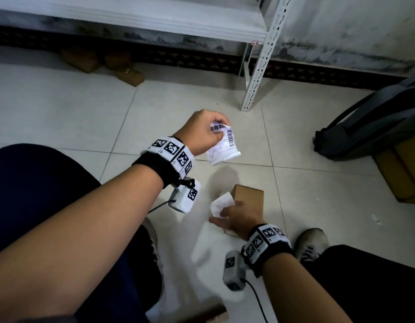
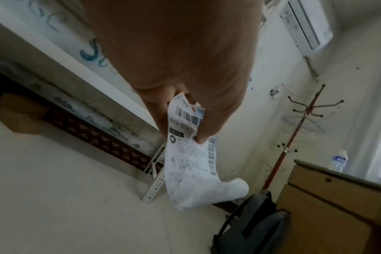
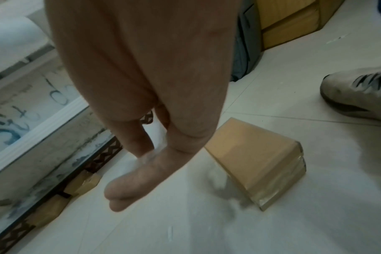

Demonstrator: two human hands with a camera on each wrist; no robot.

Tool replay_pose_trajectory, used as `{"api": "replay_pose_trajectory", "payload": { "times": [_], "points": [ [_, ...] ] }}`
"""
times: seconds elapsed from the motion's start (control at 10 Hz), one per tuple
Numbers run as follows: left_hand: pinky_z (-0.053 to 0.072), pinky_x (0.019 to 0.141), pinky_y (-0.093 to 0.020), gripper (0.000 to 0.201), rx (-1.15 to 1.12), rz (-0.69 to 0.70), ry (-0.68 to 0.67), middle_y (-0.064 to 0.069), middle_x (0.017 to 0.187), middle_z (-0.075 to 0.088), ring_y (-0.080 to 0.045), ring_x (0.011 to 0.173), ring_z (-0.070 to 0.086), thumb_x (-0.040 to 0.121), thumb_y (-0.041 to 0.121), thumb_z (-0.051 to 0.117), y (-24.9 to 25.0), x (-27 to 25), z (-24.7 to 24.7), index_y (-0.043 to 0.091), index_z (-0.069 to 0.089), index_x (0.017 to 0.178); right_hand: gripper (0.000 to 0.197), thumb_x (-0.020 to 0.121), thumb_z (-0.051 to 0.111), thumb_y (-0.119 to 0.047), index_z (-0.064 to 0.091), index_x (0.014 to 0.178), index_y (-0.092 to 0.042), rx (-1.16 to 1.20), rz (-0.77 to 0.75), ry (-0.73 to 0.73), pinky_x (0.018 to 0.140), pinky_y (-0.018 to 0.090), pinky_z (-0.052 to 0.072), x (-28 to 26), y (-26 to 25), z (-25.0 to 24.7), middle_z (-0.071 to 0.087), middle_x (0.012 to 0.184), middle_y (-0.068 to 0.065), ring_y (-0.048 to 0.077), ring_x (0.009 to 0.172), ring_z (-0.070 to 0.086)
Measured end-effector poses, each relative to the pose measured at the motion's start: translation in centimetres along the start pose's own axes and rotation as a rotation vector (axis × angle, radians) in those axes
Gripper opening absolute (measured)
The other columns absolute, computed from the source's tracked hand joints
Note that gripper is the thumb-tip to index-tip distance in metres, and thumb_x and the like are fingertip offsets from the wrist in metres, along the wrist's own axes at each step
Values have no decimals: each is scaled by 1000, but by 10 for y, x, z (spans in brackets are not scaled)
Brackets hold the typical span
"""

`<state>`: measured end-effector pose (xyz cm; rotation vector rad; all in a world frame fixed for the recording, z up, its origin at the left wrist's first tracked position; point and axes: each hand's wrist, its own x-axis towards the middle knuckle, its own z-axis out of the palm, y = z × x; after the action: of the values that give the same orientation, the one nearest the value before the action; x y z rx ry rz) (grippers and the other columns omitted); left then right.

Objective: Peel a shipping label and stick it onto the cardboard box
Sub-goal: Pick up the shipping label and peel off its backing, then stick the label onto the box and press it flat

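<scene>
Label peeled, box waiting below on the floor.
The left hand (image 1: 203, 129) is pinching the white barcoded shipping label (image 1: 222, 145) at centre frame; the small brown cardboard box (image 1: 248, 197) is lying lower right, under the right hand (image 1: 236, 217), whose grip is holding white backing paper (image 1: 221, 203).

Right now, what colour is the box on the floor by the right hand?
Plain brown cardboard box with clear tape on its end; the right wrist view shows it best.

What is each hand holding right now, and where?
Left hand pinches the label at its top end. Right hand holds a white paper piece by one edge.
</scene>
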<state>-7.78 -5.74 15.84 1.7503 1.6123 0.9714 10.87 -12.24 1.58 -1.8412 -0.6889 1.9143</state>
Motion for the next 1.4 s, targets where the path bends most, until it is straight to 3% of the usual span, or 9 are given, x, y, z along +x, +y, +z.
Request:
{"api": "replay_pose_trajectory", "payload": {
  "times": [0.1, 0.3, 0.6, 0.7, 0.8, 0.9, 1.0, 1.1, 1.4],
  "points": [
    [52, 72, -11, 25, 35, -20, -26, -2, 102, 74, -13, 93, 68, 86, 2, 61, -7, -7, -1, 12, 75, 105, 53, 96, 44, -62, 73, 91, -18, -555, -106, 107, 100, 29, 42, 3, 5, 22, 73, 111, 10, 25, 115, 59],
    [49, 75, -15, 26, 36, -103, -34, -1, 103, 74, -14, 97, 68, 85, 3, 61, -28, -14, -4, 13, 75, 104, 17, 106, 37, -5, 52, 99, -1, 354, 167, -128, 55, 36, 63, 49, 16, 42, 65, 95, 25, 32, 61, 74],
    [58, 85, -32, 27, -14, -131, -38, 3, 101, 74, -13, 95, 69, 85, 5, 59, -48, -17, -5, 20, 74, 102, 15, 95, 60, -18, 58, 83, -9, -37, 139, -74, 54, 26, 52, 101, 96, 70, 61, 64, 4, 17, 57, 58],
    [58, 87, -37, 37, -65, -127, -71, 2, 103, 73, -16, 98, 69, 83, -3, 47, -51, -11, -2, 21, 70, 99, 64, 74, 81, -5, 50, 129, 3, -79, 143, -34, 64, 32, 61, 118, 113, 69, 69, 97, 19, 29, 81, 71],
    [57, 91, -39, 44, -54, -166, -167, 0, 106, 72, -17, 103, 68, 81, -7, 41, -58, -5, 1, 22, 69, 99, 137, 49, 96, -17, 14, 158, -27, 75, 282, -89, 83, 41, 61, 120, 119, 78, 56, 135, 6, 34, 101, 69],
    [55, 94, -38, 48, -53, -192, -264, -1, 107, 73, -16, 106, 68, 78, -10, 40, -62, 1, 12, 18, 73, 100, 66, 96, 62, -36, 43, 149, -3, -526, 5, -114, 120, 39, 25, 95, 88, 62, 57, 145, 9, 36, 137, 45],
    [56, 93, -35, 47, -26, -207, -394, 1, 109, 73, -17, 106, 68, 79, -9, 47, -57, 4, 26, 18, 76, 103, 34, 105, 40, -18, 58, 114, 9, -7, 197, -161, 115, 41, 37, 71, 30, 45, 60, 115, 35, 41, 99, 61],
    [57, 89, -32, 40, 41, -210, -513, 3, 107, 73, -16, 99, 69, 75, -2, 68, -53, 3, 48, 24, 75, 106, 17, 93, 59, -12, 59, 97, 4, 86, -129, -155, 77, 36, 56, 38, -23, 13, 61, 90, 28, 29, 69, 62],
    [54, 64, -17, 48, -309, -316, -617, -5, 99, 73, -5, 73, 67, 77, -7, 74, -26, -4, 142, 7, 69, 122, 21, 89, 58, 12, 62, 83, -8, -15, -465, -69, 70, 39, 62, -33, -40, -98, 73, 80, 12, 25, 72, 72]
  ]
}}
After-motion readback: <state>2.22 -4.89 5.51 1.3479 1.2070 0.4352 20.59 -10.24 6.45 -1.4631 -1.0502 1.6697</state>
